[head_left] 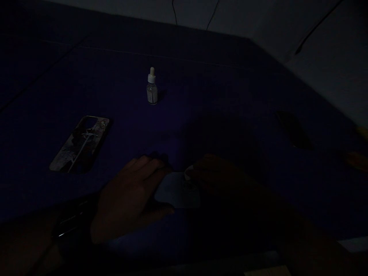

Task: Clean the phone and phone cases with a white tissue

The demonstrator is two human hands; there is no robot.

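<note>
Two bare hands of one person are working above one wide, dark blue-violet surface point(184, 119), in very weak light. The left hand point(129, 195) holds one flat, pale blue-grey rectangular slab point(171, 191): its fingers lie along the far edge and its thumb along the near edge, so the grip is narrow. The slab lies between the two hands, at the near part of the surface. The right hand point(220, 174) is in deep shadow; its fingertips touch one small, whitish curved piece point(188, 172) at the right part of the slab. Whether these fingers pinch this piece or only press it, one cannot tell. One black smartwatch with a glossy face point(70, 218) is on the left wrist.

Farther away stands, upright, one small clear glass bottle with a white dropper cap point(152, 91). To the left lies one rectangular phone case with a dark-and-pale printed picture point(82, 145), well apart from the bottle. To the right lies one dark, flat, oblong object point(293, 130), too dim to identify.
</note>
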